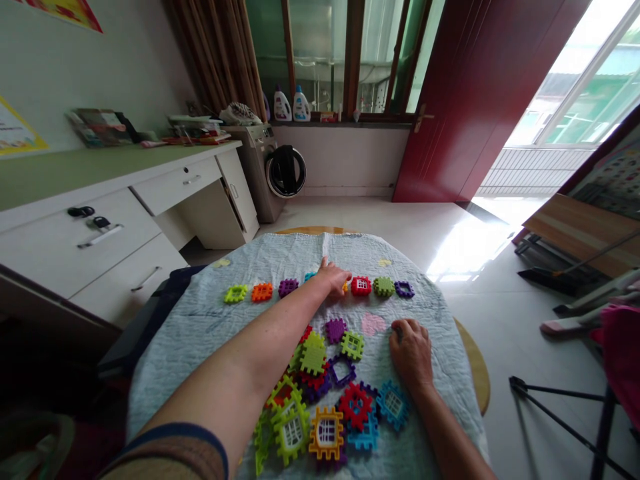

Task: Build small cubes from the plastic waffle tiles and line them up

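Nearest the camera, the left forearm (240,360), edged by a dark blue sleeve band (175,433), reaches diagonally across the table. Largest of all is that round table (473,360), mostly covered by a pale blue cloth (175,347); beyond it stand a dark red door (480,87), a white desk (115,220) with a green top and a washing machine (260,173) with its round door open. On the cloth, the loose pile of notched plastic pieces (313,353) spreads between the forearm and the right hand, in green, red, purple, blue and orange, some overlapping. The right hand (413,347) rests on the cloth at the right of the pile, its fingers curled; whether it is fully closed I cannot tell. The left hand (331,279) is over the row beyond the pile, one digit pointing away and the others bent to the right at a small yellow piece (345,287), though its grip is hidden. That row runs yellow-green piece (235,294), orange piece (262,292), purple piece (289,288), partly hidden blue piece (310,277), the yellow one, red piece (361,286), green piece (384,287) and dark purple piece (404,289).
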Tool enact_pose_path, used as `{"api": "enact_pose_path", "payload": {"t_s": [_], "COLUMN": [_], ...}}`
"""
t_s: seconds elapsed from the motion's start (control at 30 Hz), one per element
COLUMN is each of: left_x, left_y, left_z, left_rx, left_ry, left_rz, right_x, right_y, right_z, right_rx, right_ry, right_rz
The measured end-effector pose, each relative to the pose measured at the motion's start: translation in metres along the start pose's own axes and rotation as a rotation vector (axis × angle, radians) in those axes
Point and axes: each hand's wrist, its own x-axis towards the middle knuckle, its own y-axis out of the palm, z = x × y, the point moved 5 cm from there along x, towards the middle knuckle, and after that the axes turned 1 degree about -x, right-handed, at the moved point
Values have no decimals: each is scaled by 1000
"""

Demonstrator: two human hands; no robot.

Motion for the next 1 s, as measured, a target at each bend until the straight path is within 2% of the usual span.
{"api": "enact_pose_path", "payload": {"t_s": [0.13,0.23,0.33,0.43,0.53,0.63,0.7,0.83,0.9,1.0], "left_x": [-9,-32,-74,-132,-196,-249,-276,-305,-310,-310], "left_y": [-15,-38,-54,-51,-24,19,46,88,100,109], "left_z": [-1,3,16,38,64,83,89,88,83,75], "left_rx": [-37,-86,-129,-170,-228,-282,-309,-383,-407,-412], "left_ry": [8,56,77,57,-49,-165,-231,-312,-336,-350], "left_rz": [-42,-165,-280,-380,-443,-455,-484,-512,-541,-581], "right_x": [0,0,0,1,2,2,2,2,2,2], "right_y": [0,0,1,2,3,4,4,3,3,5], "right_z": [1,0,-2,-3,-4,-4,-5,-6,-7,-7], "right_rx": [-13,-29,-53,-77,-89,-104,-124,-148,-159,-190], "right_ry": [6,17,32,30,7,-13,-15,-4,0,7], "right_rz": [12,24,38,41,33,28,17,-29,-31,8]}}
